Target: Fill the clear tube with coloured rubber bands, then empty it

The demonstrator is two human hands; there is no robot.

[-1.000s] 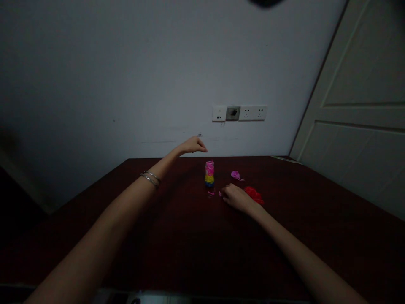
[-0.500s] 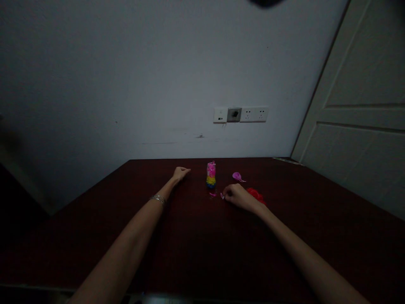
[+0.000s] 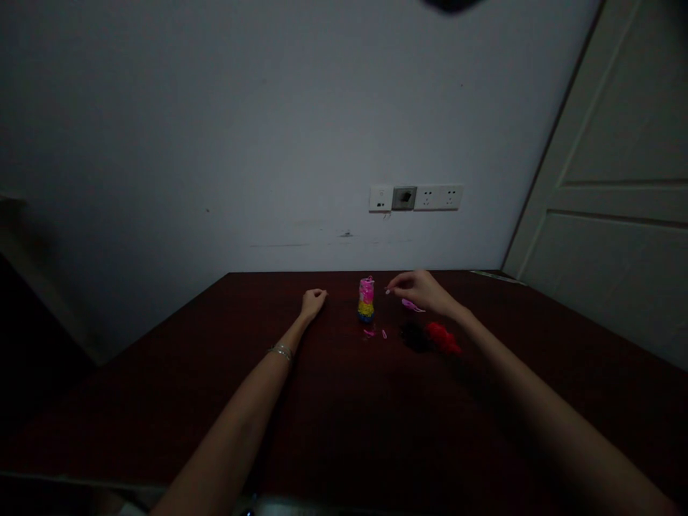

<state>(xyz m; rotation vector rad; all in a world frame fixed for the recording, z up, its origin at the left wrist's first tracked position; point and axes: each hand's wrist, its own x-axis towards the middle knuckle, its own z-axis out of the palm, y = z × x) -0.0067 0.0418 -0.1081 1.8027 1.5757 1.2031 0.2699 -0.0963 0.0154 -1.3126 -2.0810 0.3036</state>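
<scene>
My right hand [image 3: 422, 290] is raised to the right of a small clear container [image 3: 366, 292] with pink, yellow and blue layers, standing upright. Thumb and index finger pinch a tiny pale piece [image 3: 387, 292], too small to name. My left hand [image 3: 313, 302] rests on the table left of the container, fingers curled together, with nothing showing in them. Small pink bits [image 3: 369, 332] and a little pale pink loop [image 3: 384, 334] lie in front of the container. Partly behind my right hand is a purple item [image 3: 411, 305] with a thin tail.
A red heap [image 3: 443, 338] and a black heap [image 3: 415, 336] lie side by side on the dark reddish table [image 3: 333, 416]. Behind it rises a pale wall with sockets [image 3: 438, 197]. A panelled door [image 3: 613, 215] stands at the right.
My right hand has lifted from the table beside the pink bits and moved up and away, now with a tiny pale piece at its fingertips. The black heap has come into sight.
</scene>
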